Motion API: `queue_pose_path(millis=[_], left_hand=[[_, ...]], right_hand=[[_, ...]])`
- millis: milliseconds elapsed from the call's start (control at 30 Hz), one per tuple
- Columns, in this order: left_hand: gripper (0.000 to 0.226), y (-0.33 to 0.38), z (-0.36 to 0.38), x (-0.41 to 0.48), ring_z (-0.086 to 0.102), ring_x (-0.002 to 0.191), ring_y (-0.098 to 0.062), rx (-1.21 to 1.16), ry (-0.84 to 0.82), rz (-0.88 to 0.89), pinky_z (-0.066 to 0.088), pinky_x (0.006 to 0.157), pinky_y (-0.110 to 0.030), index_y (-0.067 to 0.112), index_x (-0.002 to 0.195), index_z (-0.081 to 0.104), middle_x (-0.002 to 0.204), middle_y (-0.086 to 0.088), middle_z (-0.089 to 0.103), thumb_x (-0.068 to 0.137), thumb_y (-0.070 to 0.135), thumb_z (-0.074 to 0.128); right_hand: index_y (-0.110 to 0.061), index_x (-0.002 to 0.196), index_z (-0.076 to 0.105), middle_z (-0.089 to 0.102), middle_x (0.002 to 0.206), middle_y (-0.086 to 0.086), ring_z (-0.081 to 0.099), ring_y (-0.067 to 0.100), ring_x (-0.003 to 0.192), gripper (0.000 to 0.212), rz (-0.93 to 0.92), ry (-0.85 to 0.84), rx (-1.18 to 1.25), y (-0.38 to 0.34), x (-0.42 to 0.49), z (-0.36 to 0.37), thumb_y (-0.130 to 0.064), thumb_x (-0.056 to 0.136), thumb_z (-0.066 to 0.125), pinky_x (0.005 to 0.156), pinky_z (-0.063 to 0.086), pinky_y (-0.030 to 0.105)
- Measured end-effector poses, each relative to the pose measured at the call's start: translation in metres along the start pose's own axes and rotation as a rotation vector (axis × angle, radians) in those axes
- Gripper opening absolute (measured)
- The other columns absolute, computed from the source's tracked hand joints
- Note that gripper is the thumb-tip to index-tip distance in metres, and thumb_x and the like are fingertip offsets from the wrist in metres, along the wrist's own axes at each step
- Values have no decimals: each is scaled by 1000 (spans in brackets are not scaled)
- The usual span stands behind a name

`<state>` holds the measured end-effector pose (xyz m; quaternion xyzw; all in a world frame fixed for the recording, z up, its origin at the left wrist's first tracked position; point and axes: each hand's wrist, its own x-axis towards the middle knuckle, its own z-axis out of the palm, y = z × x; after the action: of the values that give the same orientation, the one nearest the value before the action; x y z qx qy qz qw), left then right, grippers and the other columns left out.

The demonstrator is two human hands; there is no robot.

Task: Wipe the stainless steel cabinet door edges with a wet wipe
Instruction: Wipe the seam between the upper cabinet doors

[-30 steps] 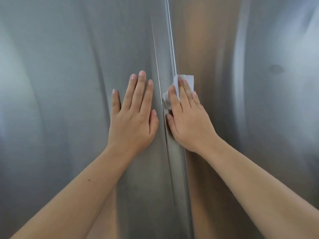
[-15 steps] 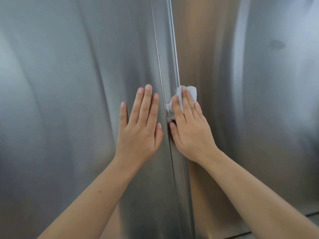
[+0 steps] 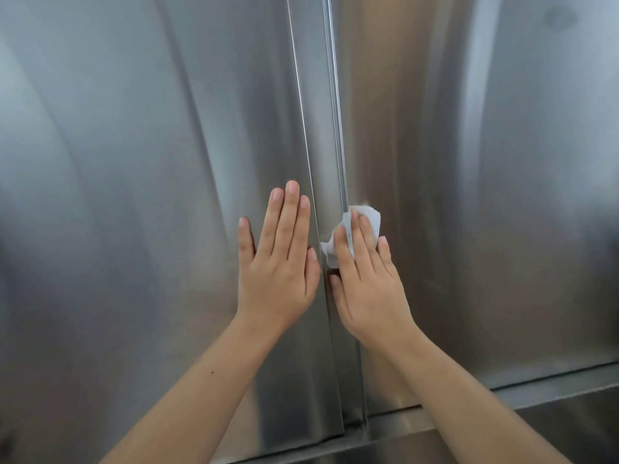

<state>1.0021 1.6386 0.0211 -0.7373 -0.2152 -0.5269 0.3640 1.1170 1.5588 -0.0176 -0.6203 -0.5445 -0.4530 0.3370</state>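
Soft, light and likely to skid on slick steel, the crumpled white wet wipe (image 3: 372,218) sits pinned under the straight fingers of the right hand (image 3: 368,286) against the brushed stainless steel cabinet door edge (image 3: 336,128), while the left hand (image 3: 278,266) rests flat and empty beside it.

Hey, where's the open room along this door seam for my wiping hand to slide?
The bare edge strip runs free above the wet wipe to the picture's top, and below the right hand down to the bottom ledge. It is crowded only mid-seam, where the left hand lies flat close beside the right.
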Motion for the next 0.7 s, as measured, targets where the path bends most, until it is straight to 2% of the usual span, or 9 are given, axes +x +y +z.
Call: queue_pose_path(millis=[133, 300, 400, 533, 700], left_hand=[[58, -1, 2, -17, 19, 140, -23, 18, -2, 43, 8, 112, -50, 3, 144, 23, 150, -12, 20, 90, 21, 36], [59, -1, 6, -28, 18, 141, -23, 33, 15, 66, 10, 111, -51, 3, 145, 22, 151, -12, 19, 91, 22, 36], [58, 4, 7, -38, 15, 142, -23, 6, 10, 56, 10, 111, -52, 3, 145, 22, 151, -12, 19, 92, 23, 34], [60, 6, 5, -66, 10, 143, -23, 11, -70, 99, 11, 111, -53, 4, 145, 21, 151, -12, 19, 91, 24, 36], [62, 10, 0, -81, 8, 143, -22, -10, -110, 98, 9, 111, -53, 5, 146, 18, 151, -12, 17, 90, 23, 39]], right_hand=[[5, 137, 38, 31, 144, 28, 29, 39, 135, 53, -63, -39, -43, 8, 17, -10, -20, 91, 34, 108, 22, 48], [2, 143, 26, 24, 150, 24, 20, 35, 140, 55, -6, 11, -2, 6, 36, -9, -26, 95, 27, 111, 14, 44], [1, 144, 22, 20, 150, 22, 18, 34, 140, 56, 12, -22, -1, 3, 3, 2, -27, 96, 29, 112, 13, 44], [1, 142, 23, 20, 149, 21, 20, 35, 139, 58, 26, -151, 26, -6, -60, 11, -29, 94, 33, 110, 18, 47], [1, 143, 22, 14, 150, 21, 16, 34, 140, 60, 41, -151, 35, -7, -52, 7, -35, 95, 32, 113, 12, 43]])
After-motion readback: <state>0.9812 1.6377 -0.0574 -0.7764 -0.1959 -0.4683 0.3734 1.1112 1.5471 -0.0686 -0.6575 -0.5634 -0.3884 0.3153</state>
